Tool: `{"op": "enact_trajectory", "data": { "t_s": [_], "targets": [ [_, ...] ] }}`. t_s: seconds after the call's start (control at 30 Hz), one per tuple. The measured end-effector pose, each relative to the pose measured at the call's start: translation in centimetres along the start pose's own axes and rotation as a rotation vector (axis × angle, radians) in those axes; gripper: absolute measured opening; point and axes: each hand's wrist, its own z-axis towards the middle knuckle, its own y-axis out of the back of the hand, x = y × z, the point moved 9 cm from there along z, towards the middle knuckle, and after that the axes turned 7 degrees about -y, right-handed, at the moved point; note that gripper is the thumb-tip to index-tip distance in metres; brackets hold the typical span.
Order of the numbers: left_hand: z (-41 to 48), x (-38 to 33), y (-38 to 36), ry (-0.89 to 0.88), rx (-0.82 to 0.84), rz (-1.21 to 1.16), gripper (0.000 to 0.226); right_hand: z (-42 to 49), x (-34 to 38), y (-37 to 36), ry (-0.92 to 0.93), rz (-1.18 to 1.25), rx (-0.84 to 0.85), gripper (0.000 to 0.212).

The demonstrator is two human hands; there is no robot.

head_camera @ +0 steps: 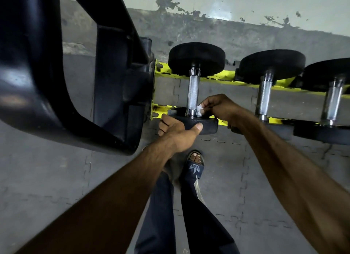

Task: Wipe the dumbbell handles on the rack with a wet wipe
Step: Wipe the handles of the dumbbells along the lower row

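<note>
The right hand (pixel 217 108) pinches a wet wipe (pixel 199 109) against the near end of the handle (pixel 193 92). Below-left of it, the left hand (pixel 178 132) grips the near weight (pixel 207 126) on the rack (pixel 161 109). Wiping this first handle seems under way; next, the wipe should travel up it.

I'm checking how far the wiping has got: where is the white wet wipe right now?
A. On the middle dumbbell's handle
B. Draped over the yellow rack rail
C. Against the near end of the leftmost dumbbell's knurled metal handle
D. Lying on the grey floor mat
C: the right hand pinches the white wet wipe against the near end of the leftmost dumbbell's knurled metal handle, while the left hand holds that dumbbell's near black weight head.
</note>
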Motion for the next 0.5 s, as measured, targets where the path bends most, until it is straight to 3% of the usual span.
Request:
{"op": "enact_trajectory", "data": {
  "t_s": [0.27,0.5],
  "targets": [
    [0.1,0.1,0.2,0.012,-0.020,0.027,0.113,0.8,0.9,-2.0,-0.039,-0.129,0.006,0.015],
    [0.3,0.4,0.0,0.035,-0.022,0.019,0.119,-1.1,0.1,0.6,0.005,0.125,-0.104,0.015]
  ]
}}
